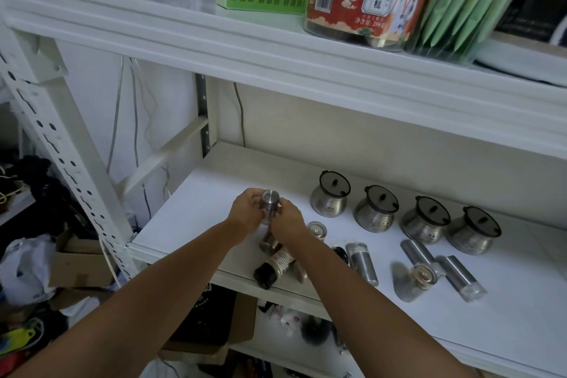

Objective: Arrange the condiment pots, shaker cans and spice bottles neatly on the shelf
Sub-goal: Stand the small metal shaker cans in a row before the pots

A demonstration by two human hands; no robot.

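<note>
Shaker (270,201) looks light, stiff, slick steel; left grip (245,213) and right grip (288,221) both pinch its body; best held mid-barrel.

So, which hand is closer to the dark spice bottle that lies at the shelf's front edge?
Right. The right hand is just behind the dark spice bottle, its wrist over it; the left hand is farther back and left. Both grip the steel shaker can.

left hand (245,213) grips shaker can (270,201) | right hand (288,221) holds it too | both forearms extended, converging
</note>
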